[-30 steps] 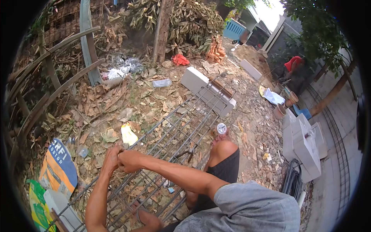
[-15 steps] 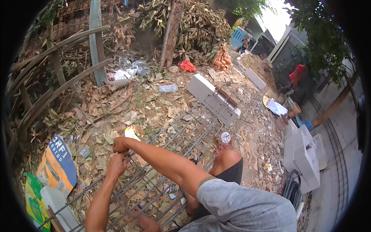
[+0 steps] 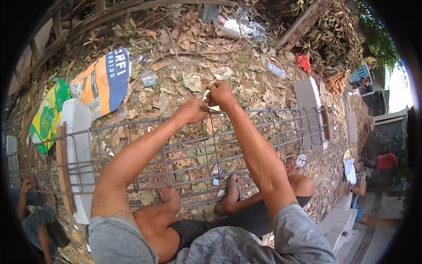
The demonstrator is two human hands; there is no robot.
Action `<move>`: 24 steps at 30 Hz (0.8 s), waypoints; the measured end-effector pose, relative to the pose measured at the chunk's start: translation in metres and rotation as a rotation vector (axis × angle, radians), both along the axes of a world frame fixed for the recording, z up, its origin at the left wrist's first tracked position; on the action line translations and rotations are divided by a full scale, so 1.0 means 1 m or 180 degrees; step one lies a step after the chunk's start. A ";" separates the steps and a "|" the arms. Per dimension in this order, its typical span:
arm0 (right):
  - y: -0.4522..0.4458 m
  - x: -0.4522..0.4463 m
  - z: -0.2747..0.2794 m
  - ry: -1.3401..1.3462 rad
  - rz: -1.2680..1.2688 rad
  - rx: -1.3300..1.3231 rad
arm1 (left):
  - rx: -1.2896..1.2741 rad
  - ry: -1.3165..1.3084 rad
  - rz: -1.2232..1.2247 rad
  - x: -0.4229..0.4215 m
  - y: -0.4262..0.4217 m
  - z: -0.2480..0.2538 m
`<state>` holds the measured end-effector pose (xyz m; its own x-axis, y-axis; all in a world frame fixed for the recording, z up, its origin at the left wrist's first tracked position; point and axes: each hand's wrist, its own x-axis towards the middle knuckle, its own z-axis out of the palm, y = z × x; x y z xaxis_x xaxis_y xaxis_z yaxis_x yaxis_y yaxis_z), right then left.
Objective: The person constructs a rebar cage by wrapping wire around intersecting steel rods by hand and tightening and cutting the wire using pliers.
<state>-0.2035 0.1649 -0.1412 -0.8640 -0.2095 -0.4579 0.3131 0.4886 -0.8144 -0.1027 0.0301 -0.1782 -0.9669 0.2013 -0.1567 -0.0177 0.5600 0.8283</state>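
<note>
Head view: swung round since half a second ago, so the rebar cage (image 3: 215,143) now lies left to right instead of on a slant.
Co-worker: someone's hand (image 3: 29,184) now shows at the left edge by the bars, too small to tell if it's touching.
Sacks: green-and-yellow sack (image 3: 48,116), then blue-and-orange sack (image 3: 105,83), both on the ground beyond the cage.
Left block: pale block (image 3: 78,119) with bars crossing over it, wood strip (image 3: 66,176) just to its left.
Left hand (image 3: 191,112): at the far bar near the middle, fingers bent; can't tell whether that grip is pinching anything.
Right hand (image 3: 221,94): just right and a bit farther, thumb in close to curled fingers. Same deal, can't tell.
What's new: right arm was reaching across; now both come in squarely. Looks to me like the same spot, better posture.
Right block: another pale block (image 3: 306,94), bars over it too.
</note>
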 end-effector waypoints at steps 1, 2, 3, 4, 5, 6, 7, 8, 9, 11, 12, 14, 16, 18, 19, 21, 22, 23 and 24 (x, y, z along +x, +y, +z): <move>0.002 0.009 0.008 0.0107 0.0057 -0.0088 | -0.0163 0.0081 -0.0146 0.002 -0.002 0.007; 0.006 0.016 0.013 0.0220 0.0106 -0.0178 | -0.0144 0.0137 -0.0178 0.002 -0.002 0.010; 0.014 0.021 0.012 0.0154 -0.0052 -0.0388 | -0.0124 0.0193 -0.0211 0.003 -0.003 0.011; 0.024 0.029 0.012 0.0080 -0.0218 -0.0593 | -0.0100 0.0241 -0.0251 0.006 -0.002 0.012; 0.033 0.032 0.013 0.0035 -0.0371 -0.0812 | -0.0156 0.0238 -0.0203 0.006 -0.003 0.012; 0.043 0.037 0.015 0.0039 -0.0211 -0.0981 | -0.0207 0.0228 -0.0171 0.010 -0.003 0.012; 0.048 0.042 0.013 0.0573 -0.0067 -0.0663 | -0.0251 0.0233 -0.0163 0.014 -0.001 0.012; 0.053 0.048 0.014 0.1125 0.0046 -0.0316 | -0.0224 0.0625 -0.0078 0.017 -0.001 0.001; 0.056 0.064 0.031 0.1875 0.0317 0.0373 | -0.0152 0.1071 -0.0025 0.017 -0.002 -0.010; 0.060 0.080 0.030 0.2691 0.0910 0.1043 | -0.0043 0.1111 -0.0047 0.015 0.000 -0.010; 0.061 0.084 0.022 0.2787 0.1223 0.1213 | -0.0022 0.1008 -0.0057 0.015 0.003 -0.006; 0.064 0.088 0.006 0.2718 0.1580 0.1429 | -0.0008 0.0829 -0.0055 0.017 0.004 -0.001; 0.057 0.089 0.003 0.2661 0.1481 0.1516 | 0.0138 0.0689 -0.0030 0.017 0.004 -0.003; 0.054 0.088 0.004 0.2885 0.1595 0.1557 | 0.0142 0.0843 -0.0011 0.016 0.005 -0.006; 0.052 0.085 0.002 0.3138 0.1717 0.1528 | 0.0129 0.0893 0.0019 0.015 0.003 -0.011; 0.050 0.077 0.001 0.3259 0.1900 0.1570 | 0.0181 0.0858 0.0018 0.014 0.000 -0.009; 0.052 0.074 0.003 0.3308 0.1994 0.1609 | 0.0171 0.0829 -0.0025 0.015 0.001 -0.001; 0.052 0.075 0.011 0.3325 0.1828 0.1587 | 0.0167 0.0792 -0.0067 0.016 0.001 0.004; 0.051 0.077 0.018 0.3332 0.1660 0.1559 | 0.0182 0.0540 -0.0016 0.014 0.001 0.005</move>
